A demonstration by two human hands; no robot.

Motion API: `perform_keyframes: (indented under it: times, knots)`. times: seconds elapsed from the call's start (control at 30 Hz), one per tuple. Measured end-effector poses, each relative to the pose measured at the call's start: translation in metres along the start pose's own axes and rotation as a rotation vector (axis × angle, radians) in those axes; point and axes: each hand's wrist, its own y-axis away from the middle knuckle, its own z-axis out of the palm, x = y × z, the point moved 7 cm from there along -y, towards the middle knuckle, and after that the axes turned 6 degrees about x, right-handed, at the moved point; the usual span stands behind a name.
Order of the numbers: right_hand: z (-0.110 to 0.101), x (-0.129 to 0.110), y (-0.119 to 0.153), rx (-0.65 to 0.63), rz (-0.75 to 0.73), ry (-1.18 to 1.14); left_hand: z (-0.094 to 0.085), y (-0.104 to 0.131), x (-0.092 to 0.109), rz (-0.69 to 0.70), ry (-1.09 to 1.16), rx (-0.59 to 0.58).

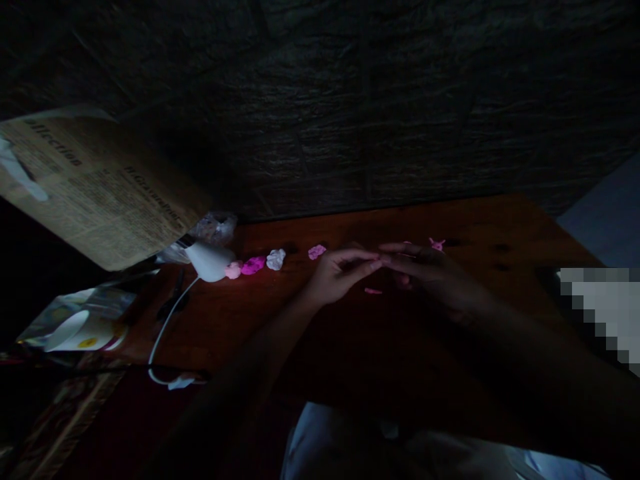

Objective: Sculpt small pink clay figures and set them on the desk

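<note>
My left hand (336,272) and my right hand (429,272) meet fingertip to fingertip over the wooden table. Both are closed in a pinch. Whatever sits between the fingertips is too small and dark to make out. Left of my left hand lies a pink lump of modelling clay (317,252). Below the fingertips is a thin pink strip (373,291). A small pink shaped piece with points (437,245) rests beyond my right hand, and another pink bit is partly hidden behind its fingers.
In a row lie a white lump (276,259), a magenta lump (253,265) and a pale pink lump (233,269), beside a white lamp-like object (207,261) with a cable (161,333). Leftward are a printed paper bag (100,187) and a paper cup (83,331). A stone-patterned wall (320,120) stands behind.
</note>
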Motion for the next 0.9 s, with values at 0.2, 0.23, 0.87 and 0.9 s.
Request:
perform_keyframes:
  times: [0.2,0.23,0.87,0.9]
  knots:
    - [-0.001,0.004,-0.002,0.0,0.02,-0.008,-0.002,-0.002,0.005,0.037,-0.132,0.019]
    - [-0.001,0.004,-0.003,-0.001,0.02,-0.004,-0.002,-0.002,0.006,0.043,-0.144,0.018]
    - [-0.004,0.008,-0.005,-0.025,0.018,0.038,-0.003,-0.002,0.001,-0.05,-0.017,0.031]
    - [-0.003,0.008,-0.005,-0.024,0.016,0.042,-0.003,-0.002,0.002,-0.049,-0.027,0.029]
